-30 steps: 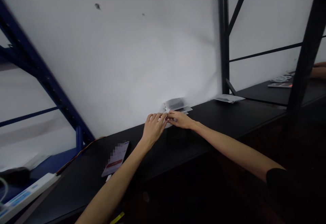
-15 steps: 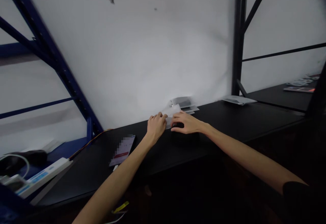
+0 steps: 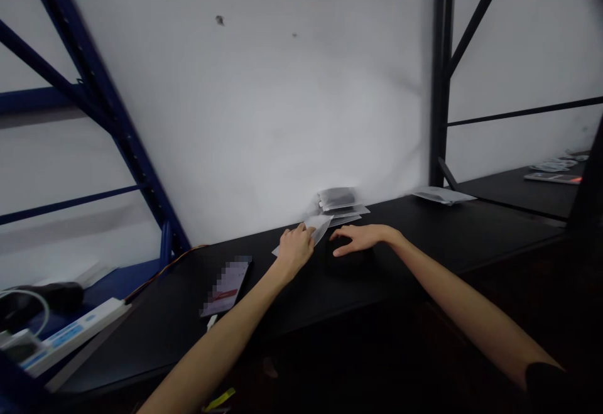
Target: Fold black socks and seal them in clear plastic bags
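My left hand (image 3: pixel 296 247) has its fingers curled on a translucent white plastic bag (image 3: pixel 321 224), which lies partly beneath it on the black tabletop; its left corner sticks out past the wrist. To the right, my right hand (image 3: pixel 360 238) hovers low with thumb and fingers apart and nothing visible in them. Below that palm the surface is too dark to make out. Just behind both hands, a small pile of similar bags (image 3: pixel 339 198), the top one with dark contents, rests against the wall.
A phone (image 3: pixel 228 285) with a cable lies left of my left arm. Another flat white bag (image 3: pixel 443 195) is at the back right, by the black post (image 3: pixel 441 87). At the far left, a white power strip (image 3: pixel 78 332) sits beside a blue shelf frame (image 3: pixel 136 144).
My right hand has drawn away from the bag to the right and its fingers have spread. My left hand stays on the bag, which now lies flatter. The view has tilted slightly up.
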Available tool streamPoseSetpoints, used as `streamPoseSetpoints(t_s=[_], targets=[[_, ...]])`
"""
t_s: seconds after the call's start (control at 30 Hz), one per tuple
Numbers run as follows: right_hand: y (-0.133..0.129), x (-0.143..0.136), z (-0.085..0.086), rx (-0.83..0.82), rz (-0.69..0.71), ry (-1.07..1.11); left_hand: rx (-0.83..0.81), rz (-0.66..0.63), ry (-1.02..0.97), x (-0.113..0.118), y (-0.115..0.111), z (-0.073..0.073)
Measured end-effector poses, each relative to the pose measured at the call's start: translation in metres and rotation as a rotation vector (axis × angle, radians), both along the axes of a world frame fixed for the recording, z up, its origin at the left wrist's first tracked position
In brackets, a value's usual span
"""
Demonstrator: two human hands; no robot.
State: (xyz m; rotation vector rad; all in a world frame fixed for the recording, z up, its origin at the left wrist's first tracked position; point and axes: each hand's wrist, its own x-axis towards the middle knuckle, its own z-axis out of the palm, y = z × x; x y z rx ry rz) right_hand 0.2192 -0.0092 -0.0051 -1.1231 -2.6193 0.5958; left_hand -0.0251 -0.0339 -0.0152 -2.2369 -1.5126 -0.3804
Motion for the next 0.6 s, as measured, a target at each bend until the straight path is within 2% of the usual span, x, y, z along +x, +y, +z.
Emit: streamPoseSetpoints(t_s=[0.1,0.23,0.33,0.4,0.5,0.6], targets=[[0.002,0.0,0.001,-0.011,-0.048,-0.033,-0.03,0.006,-0.014,0.001,-0.003,0.001],[0.008,-0.001,-0.003,0.024,0.047,0.032,-0.079,-0.042,-0.016,0.001,-0.005,0.002],[0.015,0.0,-0.007,0.044,0.153,0.058,-0.142,-0.191,-0.018,0.003,-0.005,-0.002],[0.02,0.001,-0.009,0.076,0.17,0.05,-0.133,-0.28,-0.072,0.006,-0.006,-0.003],[0.024,0.001,-0.01,0.165,0.085,0.044,-0.064,-0.399,-0.201,0.01,-0.008,-0.001],[0.025,0.0,-0.009,0.21,-0.026,0.039,-0.122,-0.575,-0.23,0.013,-0.013,0.004]])
